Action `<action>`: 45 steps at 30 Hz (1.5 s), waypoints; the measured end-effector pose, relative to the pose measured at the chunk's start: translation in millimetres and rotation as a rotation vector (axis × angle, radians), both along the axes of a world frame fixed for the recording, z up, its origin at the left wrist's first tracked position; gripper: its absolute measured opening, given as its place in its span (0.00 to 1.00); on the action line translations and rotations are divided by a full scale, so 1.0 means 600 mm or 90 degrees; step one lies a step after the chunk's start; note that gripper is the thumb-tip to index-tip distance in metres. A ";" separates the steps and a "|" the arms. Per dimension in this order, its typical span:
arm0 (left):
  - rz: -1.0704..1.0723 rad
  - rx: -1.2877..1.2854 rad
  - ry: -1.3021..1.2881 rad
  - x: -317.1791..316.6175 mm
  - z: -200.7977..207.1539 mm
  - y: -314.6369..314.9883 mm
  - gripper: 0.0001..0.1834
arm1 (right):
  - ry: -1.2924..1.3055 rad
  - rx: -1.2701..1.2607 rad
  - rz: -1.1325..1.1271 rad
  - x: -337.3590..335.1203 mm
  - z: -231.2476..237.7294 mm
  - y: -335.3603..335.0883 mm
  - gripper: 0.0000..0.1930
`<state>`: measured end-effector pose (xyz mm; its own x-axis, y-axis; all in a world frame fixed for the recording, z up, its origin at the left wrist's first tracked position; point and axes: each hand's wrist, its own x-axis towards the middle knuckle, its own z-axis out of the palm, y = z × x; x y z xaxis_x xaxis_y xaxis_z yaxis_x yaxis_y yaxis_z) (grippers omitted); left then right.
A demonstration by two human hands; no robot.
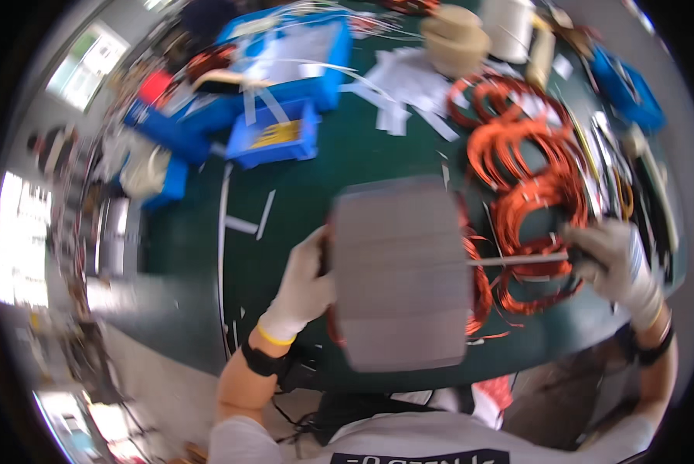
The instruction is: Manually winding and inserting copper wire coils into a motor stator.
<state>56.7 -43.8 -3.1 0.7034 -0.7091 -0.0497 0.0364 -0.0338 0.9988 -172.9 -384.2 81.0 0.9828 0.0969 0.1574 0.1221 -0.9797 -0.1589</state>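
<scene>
A large grey block with fine lines across it, which looks like a motor stator core point(401, 271), lies in front of me at the table's near edge. Reddish copper windings point(478, 298) stick out from its right end, and a little copper shows at its left. My left hand point(307, 280), in a white glove, grips the core's left end; its fingertips are partly hidden there. On the right, my gloved right hand point(611, 259) is closed round the dark end of a thin, pale rod-shaped tool point(517, 261). The rod's tip reaches the core's right end. Motion blurs both.
Coils of copper wire point(540, 209) lie stacked at the right. Behind are white paper pieces point(413, 81), tape rolls point(455, 39) and a blue bin point(273, 135) with yellow pieces. Long tools point(606, 155) line the right edge of the green table point(301, 182).
</scene>
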 end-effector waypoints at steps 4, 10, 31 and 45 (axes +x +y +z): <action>0.009 0.067 -0.098 0.003 0.012 0.001 0.17 | 0.034 -0.089 -0.100 0.038 0.053 0.135 0.23; 0.033 0.009 -0.084 -0.002 -0.005 0.011 0.19 | 0.040 -0.013 -0.106 0.053 0.061 0.159 0.14; -0.190 0.648 -0.898 0.369 0.067 -0.074 0.09 | -0.308 0.136 -0.327 -0.088 -0.205 0.191 0.11; 0.060 0.076 -0.326 0.223 0.143 0.009 0.05 | -0.399 0.169 -0.261 -0.107 -0.136 0.184 0.11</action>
<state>190.8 -38.3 82.9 0.7195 -0.6517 0.2401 -0.4457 -0.1681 0.8793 -237.0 -273.6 -0.6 0.6528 -0.3713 0.6603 -0.0962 -0.9052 -0.4139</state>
